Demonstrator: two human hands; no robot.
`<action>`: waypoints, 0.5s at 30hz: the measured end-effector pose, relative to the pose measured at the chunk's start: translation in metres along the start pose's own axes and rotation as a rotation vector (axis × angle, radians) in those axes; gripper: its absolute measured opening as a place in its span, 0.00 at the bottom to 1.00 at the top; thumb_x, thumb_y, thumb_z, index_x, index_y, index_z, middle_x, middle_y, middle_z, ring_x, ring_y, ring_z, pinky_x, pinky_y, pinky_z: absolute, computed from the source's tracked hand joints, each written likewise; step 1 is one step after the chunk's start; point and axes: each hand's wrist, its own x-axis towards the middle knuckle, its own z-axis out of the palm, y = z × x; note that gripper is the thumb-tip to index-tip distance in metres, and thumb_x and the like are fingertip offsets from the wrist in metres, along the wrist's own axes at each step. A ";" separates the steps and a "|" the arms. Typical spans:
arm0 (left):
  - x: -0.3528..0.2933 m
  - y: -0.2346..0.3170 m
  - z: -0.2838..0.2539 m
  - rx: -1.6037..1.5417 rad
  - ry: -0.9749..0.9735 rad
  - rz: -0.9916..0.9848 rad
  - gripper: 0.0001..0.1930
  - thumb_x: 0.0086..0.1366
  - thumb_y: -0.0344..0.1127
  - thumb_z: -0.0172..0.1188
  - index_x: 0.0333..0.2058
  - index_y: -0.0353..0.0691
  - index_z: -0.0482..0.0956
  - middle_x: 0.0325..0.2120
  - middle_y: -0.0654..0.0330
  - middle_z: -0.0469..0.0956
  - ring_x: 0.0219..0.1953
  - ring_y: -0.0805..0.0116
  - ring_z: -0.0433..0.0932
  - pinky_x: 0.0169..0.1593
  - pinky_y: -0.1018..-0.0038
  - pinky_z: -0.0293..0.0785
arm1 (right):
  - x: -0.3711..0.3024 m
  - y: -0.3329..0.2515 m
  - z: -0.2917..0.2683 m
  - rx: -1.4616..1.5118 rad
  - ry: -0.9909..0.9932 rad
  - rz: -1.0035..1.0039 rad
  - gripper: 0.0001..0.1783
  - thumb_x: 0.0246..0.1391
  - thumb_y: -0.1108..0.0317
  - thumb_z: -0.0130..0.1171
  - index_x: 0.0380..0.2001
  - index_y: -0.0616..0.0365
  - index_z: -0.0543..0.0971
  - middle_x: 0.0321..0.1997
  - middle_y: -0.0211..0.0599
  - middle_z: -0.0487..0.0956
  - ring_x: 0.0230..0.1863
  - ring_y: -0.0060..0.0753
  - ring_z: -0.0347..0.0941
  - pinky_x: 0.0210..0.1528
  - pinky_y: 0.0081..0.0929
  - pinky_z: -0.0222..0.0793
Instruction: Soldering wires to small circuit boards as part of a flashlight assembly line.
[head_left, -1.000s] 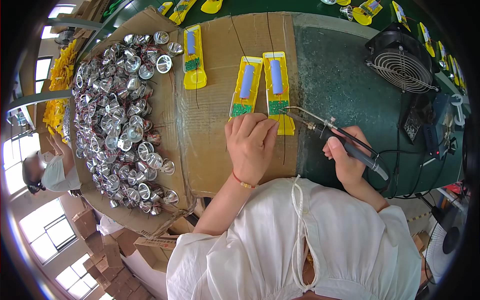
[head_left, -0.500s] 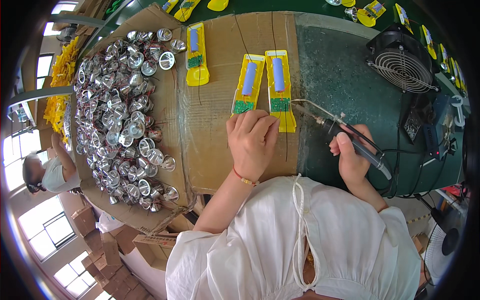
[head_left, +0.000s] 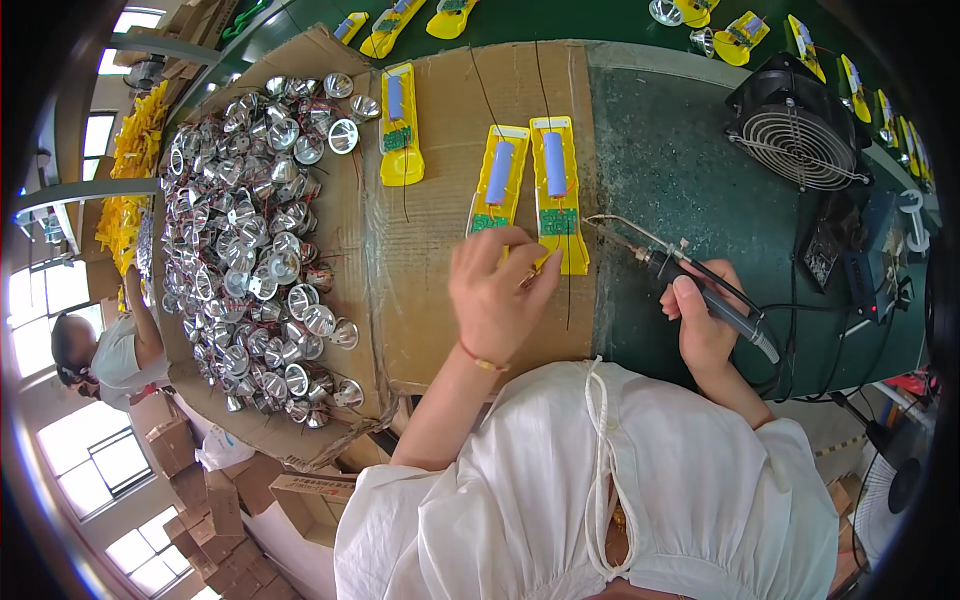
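Note:
My right hand [head_left: 708,315] grips a soldering iron [head_left: 715,300] with a thin curved feed tube; its tip points left, close to the right yellow housing. That right housing [head_left: 546,150] lies on the cardboard with a purple battery cell [head_left: 555,165], a green circuit board [head_left: 558,222] and black wires. Beside it is a slightly tilted left housing [head_left: 486,165] with its own cell [head_left: 500,172] and board [head_left: 490,224]. My left hand [head_left: 497,300] is over this housing's lower end, fingers curled and thumb near the forefinger; whatever they pinch is hidden.
A large heap of silver reflector cups [head_left: 240,250] fills the cardboard on the left. Another yellow housing [head_left: 404,165] lies at the upper middle. A black fan [head_left: 795,130] stands far right, near a blue soldering station [head_left: 875,275] and cables. A person [head_left: 130,350] sits at far left.
My left hand has turned slightly, its thumb and fingers parting a little more. The bench appears slightly lower in the picture. My right hand keeps its hold on the soldering iron.

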 end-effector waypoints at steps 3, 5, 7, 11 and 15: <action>0.020 -0.019 -0.023 -0.002 0.033 -0.201 0.07 0.45 0.32 0.66 0.24 0.40 0.78 0.21 0.62 0.73 0.23 0.66 0.72 0.27 0.70 0.69 | 0.000 -0.001 -0.003 -0.010 0.008 0.010 0.09 0.50 0.73 0.57 0.33 0.65 0.70 0.22 0.38 0.75 0.21 0.21 0.70 0.23 0.16 0.67; 0.024 -0.033 -0.035 0.048 -0.431 -0.499 0.10 0.50 0.35 0.64 0.29 0.36 0.78 0.17 0.56 0.74 0.17 0.65 0.72 0.24 0.71 0.68 | 0.000 -0.001 -0.006 0.001 -0.005 -0.027 0.09 0.50 0.73 0.57 0.33 0.65 0.70 0.22 0.38 0.75 0.21 0.21 0.70 0.23 0.16 0.67; 0.023 -0.041 -0.037 -0.070 -0.427 -0.475 0.11 0.51 0.36 0.64 0.30 0.36 0.79 0.17 0.55 0.75 0.18 0.64 0.73 0.25 0.71 0.69 | 0.001 0.000 -0.007 -0.028 0.013 0.014 0.09 0.50 0.73 0.57 0.32 0.65 0.70 0.21 0.38 0.75 0.21 0.21 0.70 0.23 0.16 0.67; 0.034 -0.060 -0.035 0.043 -0.393 -0.523 0.11 0.52 0.37 0.63 0.30 0.36 0.79 0.20 0.53 0.78 0.21 0.61 0.76 0.27 0.73 0.70 | 0.002 0.000 -0.009 -0.010 0.017 -0.039 0.09 0.50 0.73 0.57 0.32 0.65 0.70 0.21 0.38 0.74 0.21 0.21 0.70 0.23 0.16 0.67; 0.052 -0.064 -0.046 0.266 -0.155 -0.463 0.08 0.51 0.35 0.63 0.26 0.37 0.79 0.20 0.56 0.77 0.21 0.60 0.75 0.27 0.69 0.71 | 0.000 -0.002 -0.012 -0.043 0.040 0.001 0.08 0.50 0.73 0.57 0.32 0.65 0.70 0.21 0.38 0.74 0.21 0.21 0.70 0.23 0.16 0.67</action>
